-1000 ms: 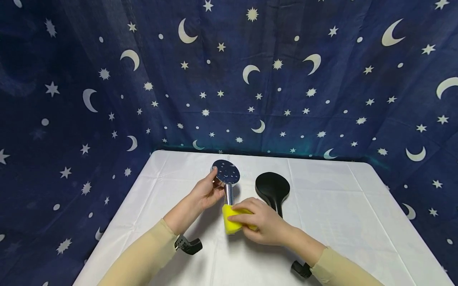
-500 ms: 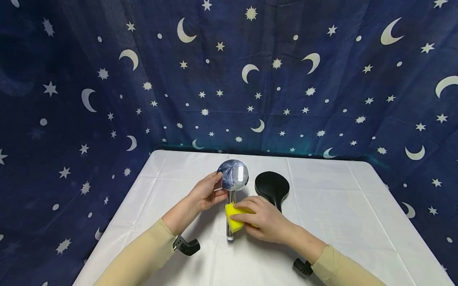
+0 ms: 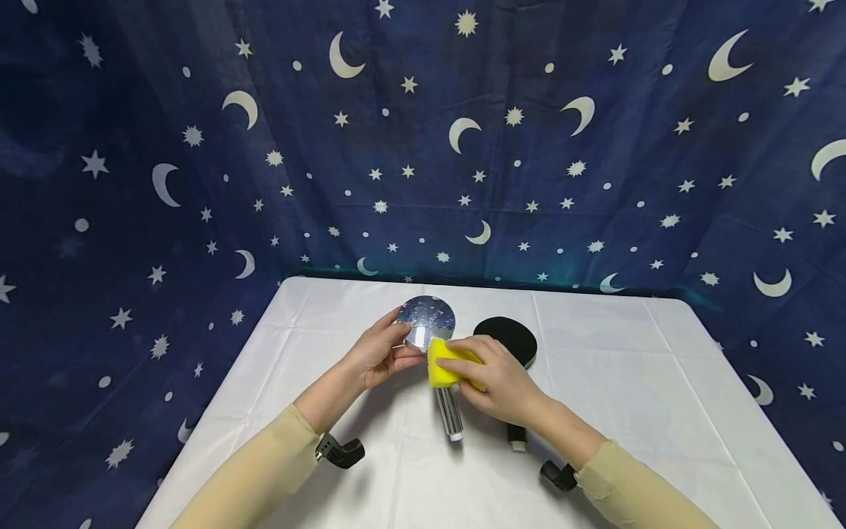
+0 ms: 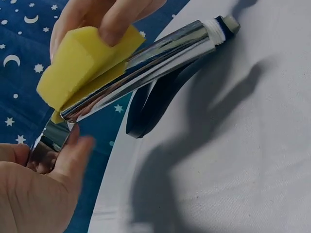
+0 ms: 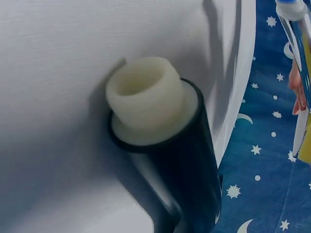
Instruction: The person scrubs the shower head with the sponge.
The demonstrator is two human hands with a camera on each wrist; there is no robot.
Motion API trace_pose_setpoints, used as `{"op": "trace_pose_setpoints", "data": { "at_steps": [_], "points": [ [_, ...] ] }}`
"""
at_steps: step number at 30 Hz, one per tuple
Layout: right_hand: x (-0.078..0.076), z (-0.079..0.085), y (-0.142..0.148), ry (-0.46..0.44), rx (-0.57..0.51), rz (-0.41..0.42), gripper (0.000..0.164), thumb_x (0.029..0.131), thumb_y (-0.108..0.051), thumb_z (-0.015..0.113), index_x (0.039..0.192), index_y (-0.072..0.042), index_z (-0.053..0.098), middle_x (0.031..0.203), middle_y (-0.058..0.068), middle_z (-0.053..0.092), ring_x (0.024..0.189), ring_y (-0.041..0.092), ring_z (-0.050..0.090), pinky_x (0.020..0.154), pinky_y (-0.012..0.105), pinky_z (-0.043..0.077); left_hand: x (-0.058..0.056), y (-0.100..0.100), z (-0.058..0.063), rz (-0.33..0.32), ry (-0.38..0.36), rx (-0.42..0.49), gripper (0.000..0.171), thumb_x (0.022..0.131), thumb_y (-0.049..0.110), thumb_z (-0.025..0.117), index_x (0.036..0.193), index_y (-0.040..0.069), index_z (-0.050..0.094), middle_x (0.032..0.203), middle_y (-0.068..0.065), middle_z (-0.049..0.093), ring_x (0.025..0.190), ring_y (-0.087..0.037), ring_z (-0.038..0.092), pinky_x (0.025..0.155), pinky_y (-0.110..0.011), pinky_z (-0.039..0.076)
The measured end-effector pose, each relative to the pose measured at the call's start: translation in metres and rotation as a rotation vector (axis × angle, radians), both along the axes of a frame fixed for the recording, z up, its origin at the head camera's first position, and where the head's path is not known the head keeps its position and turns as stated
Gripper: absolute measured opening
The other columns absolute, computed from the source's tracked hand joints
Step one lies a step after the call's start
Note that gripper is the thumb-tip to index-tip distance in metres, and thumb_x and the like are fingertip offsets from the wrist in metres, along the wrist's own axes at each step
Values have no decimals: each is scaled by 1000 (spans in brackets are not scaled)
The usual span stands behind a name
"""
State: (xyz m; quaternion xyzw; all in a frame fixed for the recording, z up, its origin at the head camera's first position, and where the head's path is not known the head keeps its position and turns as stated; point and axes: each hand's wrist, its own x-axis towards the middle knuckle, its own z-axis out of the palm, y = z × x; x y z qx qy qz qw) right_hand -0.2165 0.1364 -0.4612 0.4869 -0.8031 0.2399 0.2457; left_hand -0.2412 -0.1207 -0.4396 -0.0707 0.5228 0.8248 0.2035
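My left hand (image 3: 385, 354) grips a shiny chrome shower head (image 3: 431, 317) by the rim of its round disc, with the thumb near the face. Its handle (image 4: 160, 56) slants down toward me, ending in a white threaded tip. Between the fingers and thumb of my right hand (image 3: 501, 376) is a yellow sponge (image 3: 439, 364), folded around the top of the chrome handle just below the disc. In the left wrist view the sponge (image 4: 80, 65) touches the handle along its length. The right wrist view shows only a sliver of the sponge at its right edge.
A black shower head (image 3: 507, 336) lies on the white-covered table (image 3: 615, 411), partly hidden behind my right hand. Its pale hollow end (image 5: 143, 94) is close to the right wrist camera. A dark blue curtain (image 3: 423, 147) with moons and stars hangs behind the table.
The sponge in my right hand has moved up the chrome handle from its lower part to just below the disc. The chrome shower head has turned and tilted, its lower end swinging right.
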Motion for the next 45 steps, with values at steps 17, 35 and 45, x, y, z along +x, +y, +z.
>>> {"op": "trace_pose_setpoints", "data": {
  "at_steps": [17, 35, 45],
  "points": [
    [38, -6, 12, -57, 103, 211, 55, 80, -13, 78, 132, -28, 69, 133, 1, 60, 117, 18, 57, 99, 37, 51, -8, -6, -2, 97, -14, -1, 60, 107, 9, 51, 161, 19, 28, 150, -34, 37, 87, -29, 74, 72, -38, 62],
    [18, 8, -5, -276, -118, 21, 53, 90, -5, 71, 140, -21, 63, 141, 3, 55, 127, 22, 52, 103, 36, 50, -4, -3, -6, -29, -31, 184, 50, 110, 7, 39, 159, 8, 29, 114, -15, 63, 92, -22, 73, 80, -39, 61],
    [50, 3, 2, -286, -145, 288, 59, 81, 5, 69, 135, -19, 64, 136, 4, 57, 121, 22, 55, 104, 30, 47, -13, -12, -9, -13, -17, 296, 49, 112, 7, 35, 160, 9, 28, 101, -7, 69, 90, -19, 74, 79, -36, 61]
  ]
}}
